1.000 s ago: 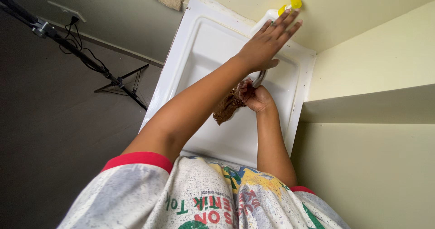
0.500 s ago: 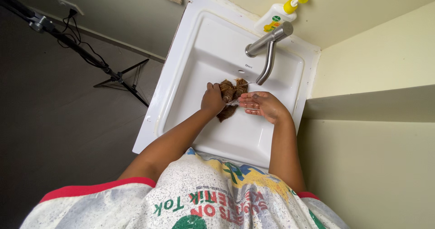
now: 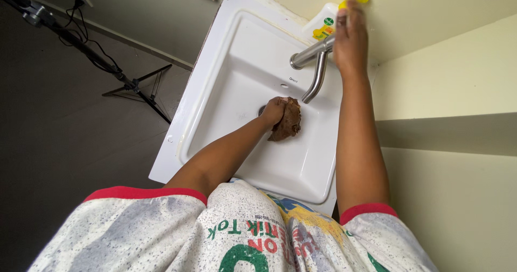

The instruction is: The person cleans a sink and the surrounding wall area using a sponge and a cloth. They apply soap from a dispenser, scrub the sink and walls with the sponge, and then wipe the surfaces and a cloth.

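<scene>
**Cloth in the basin, other hand up at the tap**

The left hand (image 3: 273,110) sits at the centre of the frame, down in the white sink (image 3: 215,97), with its fingers closed around a crumpled brown cloth (image 3: 288,120). The cloth lies against the basin floor just beside the drain and below the spout's end. The right hand (image 3: 350,37) is raised to the upper right of the frame, resting over the rear end of the metal tap (image 3: 315,67); whether its fingers are gripping or only lying on it cannot be told. Just behind that hand, against the pale wall, stands a white bottle with a yellow cap (image 3: 328,24). A dark tripod (image 3: 129,86) stands on the floor in the upper left.
</scene>
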